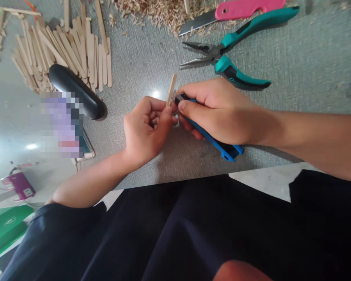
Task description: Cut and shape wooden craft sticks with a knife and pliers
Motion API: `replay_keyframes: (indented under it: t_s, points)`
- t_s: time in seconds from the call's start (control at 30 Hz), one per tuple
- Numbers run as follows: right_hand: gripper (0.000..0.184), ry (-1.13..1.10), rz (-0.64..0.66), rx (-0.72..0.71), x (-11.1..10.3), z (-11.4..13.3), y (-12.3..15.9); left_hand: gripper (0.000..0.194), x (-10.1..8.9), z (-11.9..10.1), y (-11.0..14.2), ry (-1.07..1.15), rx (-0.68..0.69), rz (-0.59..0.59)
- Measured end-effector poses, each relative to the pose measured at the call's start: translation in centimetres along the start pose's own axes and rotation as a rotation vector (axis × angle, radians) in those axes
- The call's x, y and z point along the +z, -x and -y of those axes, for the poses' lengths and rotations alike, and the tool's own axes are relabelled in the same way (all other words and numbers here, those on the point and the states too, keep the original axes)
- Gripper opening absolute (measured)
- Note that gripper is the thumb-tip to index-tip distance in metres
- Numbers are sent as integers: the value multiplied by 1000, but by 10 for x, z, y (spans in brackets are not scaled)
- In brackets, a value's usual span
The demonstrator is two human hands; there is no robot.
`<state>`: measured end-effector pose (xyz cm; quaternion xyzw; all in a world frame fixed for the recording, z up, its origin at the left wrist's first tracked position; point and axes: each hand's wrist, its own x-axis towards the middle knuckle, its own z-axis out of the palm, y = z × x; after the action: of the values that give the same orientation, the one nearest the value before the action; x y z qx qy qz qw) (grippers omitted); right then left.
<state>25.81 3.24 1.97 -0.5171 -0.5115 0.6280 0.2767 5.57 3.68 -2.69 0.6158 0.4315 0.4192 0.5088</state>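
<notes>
Between thumb and fingers, my left hand [149, 127] pinches a wooden craft stick [171, 89], which points up and away from me. My right hand [219, 111] is wrapped round a blue utility knife [212, 136], its black-and-metal front end beside the fingertips of my left hand. The blade itself is too small or hidden to make out. Both hands meet above the grey textured table, close to its near edge. Long-nose pliers [215, 52] with teal handles lie spread just beyond my right hand.
Many craft sticks [90, 58] lie piled at the upper left, beside a black case [76, 91] and a phone [87, 146] with a blurred screen. Wood shavings [160, 13] are heaped at the back, near a pink-handled knife [236, 11]. A purple power adapter [19, 185] sits far left.
</notes>
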Motion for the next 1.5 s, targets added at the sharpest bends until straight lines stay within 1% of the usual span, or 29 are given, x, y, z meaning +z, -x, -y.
replay_keyframes:
  t_s: [0.13,0.27,0.33,0.63,0.83,1.0,1.2,1.37,1.5]
  points:
    - [41,27,-2,60,1,4,2,38,-2,2,1,-29,3,25]
    - [43,23,9,137,2,10,3,29,-3,1,0,-64,84,80]
    - [44,-3,23,173,2,13,4,24,-4,1,1,-78,101,98]
    - [50,-66,17,215,5,15,1,23,-6,4,2,-117,104,90]
    - [49,-86,42,158,4,10,0,27,-7,3,2,-108,62,95]
    - [46,-136,73,144,3,4,-2,28,-6,2,-1,9,31,123]
    - [43,-185,89,87,-1,3,-3,26,-5,0,-6,142,-15,147]
    - [36,-232,155,16,-7,3,-6,32,-4,-1,-10,223,-1,136]
    - [35,-269,185,5,-11,1,-8,30,-2,-3,-12,260,28,117]
